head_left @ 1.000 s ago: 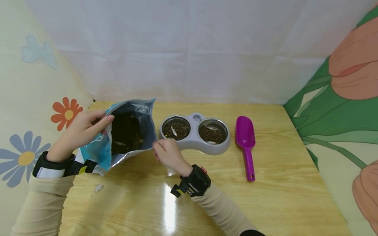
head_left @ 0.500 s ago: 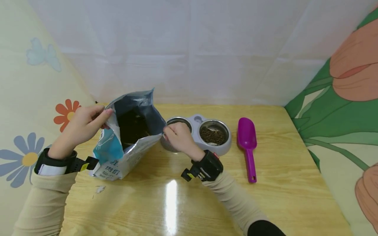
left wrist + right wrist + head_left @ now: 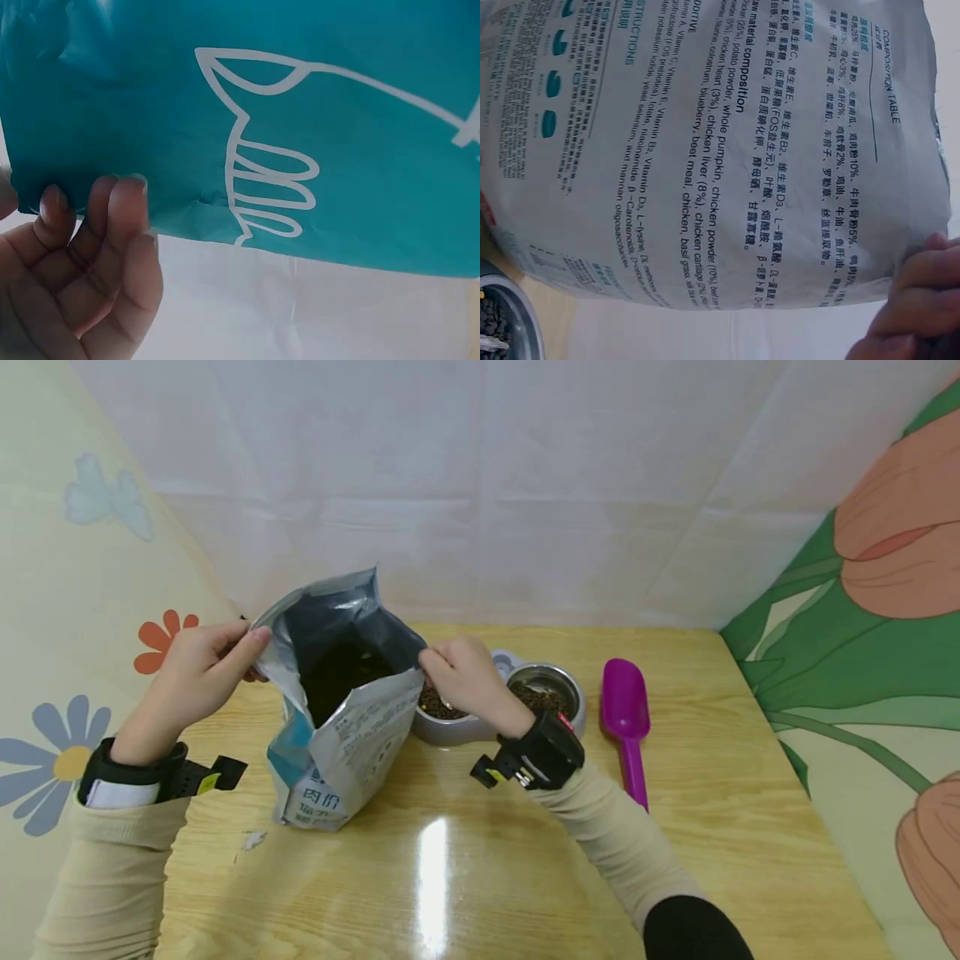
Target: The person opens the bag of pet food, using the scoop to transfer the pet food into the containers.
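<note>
Pale wood makes up the tabletop [image 3: 525, 877] before us, with flowered fabric screens around it. We pinch the left rim of the open pet-food bag [image 3: 337, 735] with our left hand [image 3: 191, 681], fingers curled together against the teal side [image 3: 300, 112]. Our right hand [image 3: 461, 681] pinches the rim's right side, fingertips [image 3: 922, 292] curled on the printed white panel. Between the two hands the mouth is spread wide. The bag stands near the table's left edge, long axis upright and leaning slightly left, mouth up, dark kibble inside. Just right of it, partly behind our right hand, sits a grey double feeding bowl [image 3: 543, 689] holding kibble. A magenta scoop [image 3: 626, 727] lies beyond it, handle toward the near edge.
</note>
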{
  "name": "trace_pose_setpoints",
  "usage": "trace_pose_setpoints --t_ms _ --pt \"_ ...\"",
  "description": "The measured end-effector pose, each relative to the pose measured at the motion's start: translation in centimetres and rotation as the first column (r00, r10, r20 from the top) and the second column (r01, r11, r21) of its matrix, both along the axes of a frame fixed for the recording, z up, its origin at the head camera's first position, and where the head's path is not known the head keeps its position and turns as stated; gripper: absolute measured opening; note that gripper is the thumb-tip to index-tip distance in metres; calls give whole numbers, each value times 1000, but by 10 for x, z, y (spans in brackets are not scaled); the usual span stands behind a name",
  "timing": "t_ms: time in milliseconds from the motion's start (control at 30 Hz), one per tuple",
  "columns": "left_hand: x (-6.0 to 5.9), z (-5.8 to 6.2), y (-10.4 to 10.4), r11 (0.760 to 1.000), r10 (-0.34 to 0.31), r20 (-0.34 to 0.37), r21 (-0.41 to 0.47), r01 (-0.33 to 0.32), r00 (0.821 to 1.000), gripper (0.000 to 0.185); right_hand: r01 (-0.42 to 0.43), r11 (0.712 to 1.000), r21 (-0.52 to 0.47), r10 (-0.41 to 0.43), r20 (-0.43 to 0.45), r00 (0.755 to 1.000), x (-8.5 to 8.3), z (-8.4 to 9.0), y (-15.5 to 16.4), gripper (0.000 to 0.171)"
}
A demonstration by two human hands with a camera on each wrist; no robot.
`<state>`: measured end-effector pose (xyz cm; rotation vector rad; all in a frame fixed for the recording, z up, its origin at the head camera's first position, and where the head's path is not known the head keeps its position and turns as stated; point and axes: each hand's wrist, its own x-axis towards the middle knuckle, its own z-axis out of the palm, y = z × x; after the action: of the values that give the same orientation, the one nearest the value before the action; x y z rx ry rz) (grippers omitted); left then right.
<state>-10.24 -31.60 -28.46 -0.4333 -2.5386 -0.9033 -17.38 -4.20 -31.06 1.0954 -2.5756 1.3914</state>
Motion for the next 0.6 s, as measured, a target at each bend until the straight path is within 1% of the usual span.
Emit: trace_pose_setpoints --t_ms 133,233,367,433,500,600 --pt "-1 -1 -1 999 17 -15 29 -17 1000 25 -16 1000 10 16 -4 1000 -3 7 -3 44" --pt "-2 -1 -2 998 31 -19 51 -30 999 28 3 999 40 -2 -16 1000 -3 13 -6 44" --pt "-2 -1 0 994 76 -10 73 -75 997 30 25 997 68 -22 -48 999 -2 20 -13 42" --pt "-1 -2 0 990 105 10 92 -105 994 32 21 998 56 -17 -64 998 -3 21 -18 42" --pt "-1 -2 1 986 120 32 116 -122 992 33 15 999 29 -13 -67 998 -4 20 -22 42" --pt "-2 -3 3 980 99 61 168 -108 993 36 21 1000 -22 -22 -65 998 -5 16 -28 42"
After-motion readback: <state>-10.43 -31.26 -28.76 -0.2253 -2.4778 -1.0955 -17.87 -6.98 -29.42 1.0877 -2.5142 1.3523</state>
